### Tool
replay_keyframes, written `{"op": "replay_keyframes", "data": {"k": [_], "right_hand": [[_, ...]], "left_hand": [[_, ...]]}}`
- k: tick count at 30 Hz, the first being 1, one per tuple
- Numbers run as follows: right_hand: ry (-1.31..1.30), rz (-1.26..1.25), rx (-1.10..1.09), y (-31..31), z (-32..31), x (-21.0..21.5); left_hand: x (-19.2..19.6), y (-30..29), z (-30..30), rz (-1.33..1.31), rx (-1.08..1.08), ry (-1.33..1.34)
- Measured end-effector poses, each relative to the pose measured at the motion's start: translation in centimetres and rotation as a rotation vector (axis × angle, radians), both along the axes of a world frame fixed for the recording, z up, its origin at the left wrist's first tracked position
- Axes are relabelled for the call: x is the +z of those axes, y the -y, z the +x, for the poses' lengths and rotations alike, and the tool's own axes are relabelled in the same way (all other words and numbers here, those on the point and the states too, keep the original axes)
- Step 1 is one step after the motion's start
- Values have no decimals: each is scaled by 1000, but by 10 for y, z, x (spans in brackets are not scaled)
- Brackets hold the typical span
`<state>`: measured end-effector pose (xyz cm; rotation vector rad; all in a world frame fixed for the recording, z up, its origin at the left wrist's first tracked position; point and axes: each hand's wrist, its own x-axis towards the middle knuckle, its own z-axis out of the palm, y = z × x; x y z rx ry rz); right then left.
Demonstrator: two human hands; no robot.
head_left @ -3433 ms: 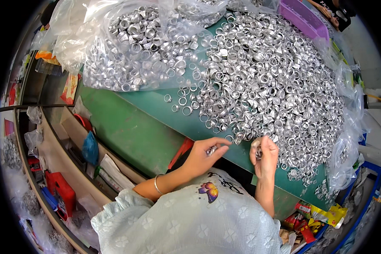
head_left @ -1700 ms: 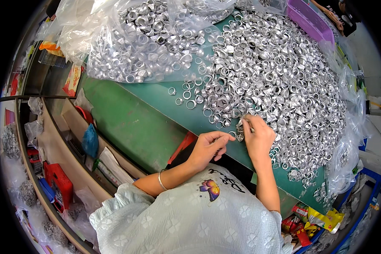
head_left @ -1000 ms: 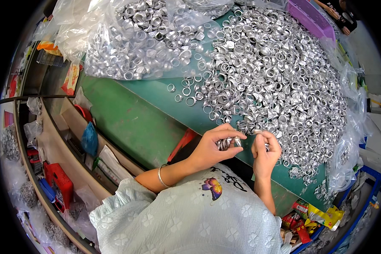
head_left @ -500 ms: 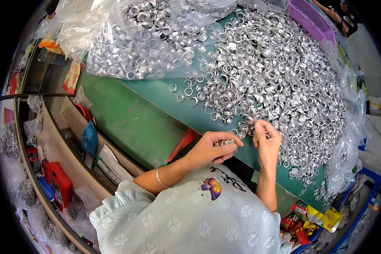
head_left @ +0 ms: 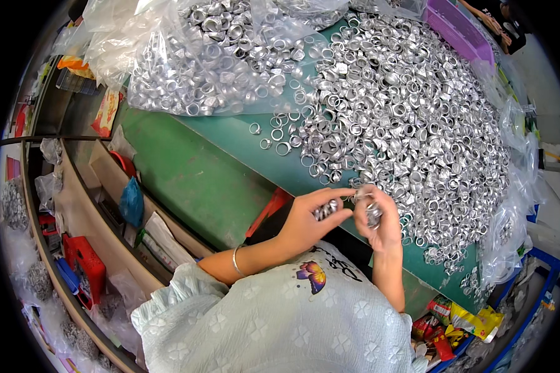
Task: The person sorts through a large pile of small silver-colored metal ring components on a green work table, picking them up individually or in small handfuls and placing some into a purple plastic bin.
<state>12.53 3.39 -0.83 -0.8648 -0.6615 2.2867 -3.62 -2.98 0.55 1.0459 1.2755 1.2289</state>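
A wide heap of silver metal rings [head_left: 410,118] covers the green tabletop [head_left: 230,140] in front of me. My left hand [head_left: 311,214] is curled around several silver rings, which show between thumb and fingers. Close beside it, my right hand [head_left: 379,217] is bent with several rings in its palm and one near its fingertips. The fingertips of both hands nearly meet at the heap's near edge. Motion blurs the right fingers a little. A clear plastic bag [head_left: 186,74] full of similar rings lies at the far left of the heap.
A purple plastic basket [head_left: 457,31] stands at the far right, near another person's arm [head_left: 488,22]. To the left, wooden shelving holds a red container [head_left: 84,270] and a blue bag [head_left: 131,204]. Snack packets [head_left: 473,320] lie low on the right by a blue metal frame [head_left: 541,292].
My right hand has moved left and back from the heap toward my left hand, its palm now turned so the rings show. My left hand has tilted upward slightly.
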Motion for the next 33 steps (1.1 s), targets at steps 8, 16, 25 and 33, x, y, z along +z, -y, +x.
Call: {"op": "replay_keyframes", "data": {"k": [8, 16, 25, 33], "right_hand": [[988, 1264, -165, -29, -22, -7], [1216, 1378, -123, -28, -31, -6], [866, 810, -293, -14, -16, -5], [801, 765, -372, -4, -11, 15]], "left_hand": [[-25, 6, -6, -272, 53, 562], [-25, 8, -4, -299, 28, 590], [-19, -18, 13, -180, 128, 343], [-21, -39, 7, -202, 14, 280]]}}
